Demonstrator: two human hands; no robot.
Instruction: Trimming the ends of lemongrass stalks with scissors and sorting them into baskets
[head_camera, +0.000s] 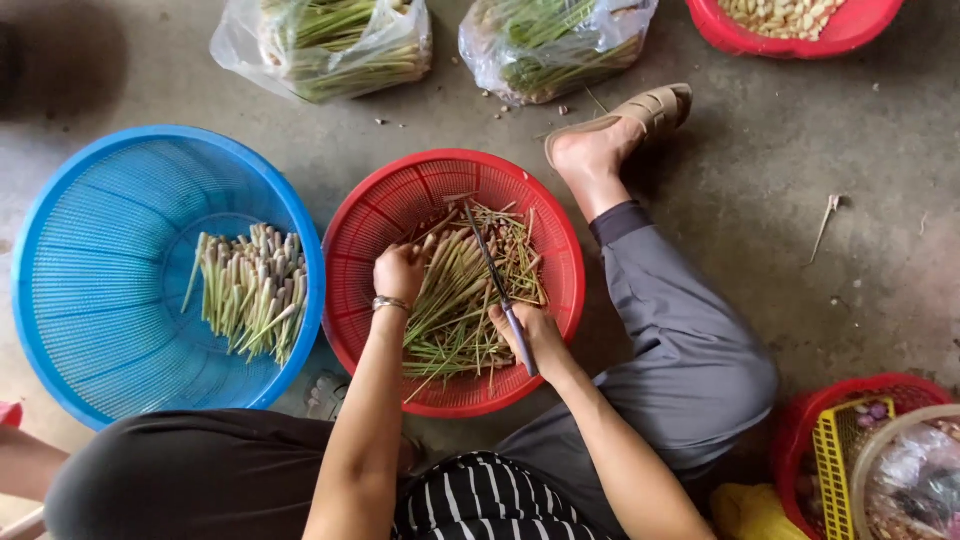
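Note:
My left hand (398, 273) grips a bundle of lemongrass stalks (455, 275) over the red mesh basket (380, 215), which holds a pile of green trimmings (460, 335). My right hand (530, 335) holds a knife (492, 270) by its handle, with the dark blade pointing away from me across the stalks. A silver bracelet sits on my left wrist. To the left, a blue mesh basket (100, 270) holds several trimmed pale lemongrass stalks (252, 290).
Two clear plastic bags of lemongrass (330, 40) (550, 40) lie at the top. A red basket of pale cloves (790, 25) is top right. My bent leg and sandalled foot (620, 130) rest right of the red basket. More baskets (850, 440) stand at bottom right.

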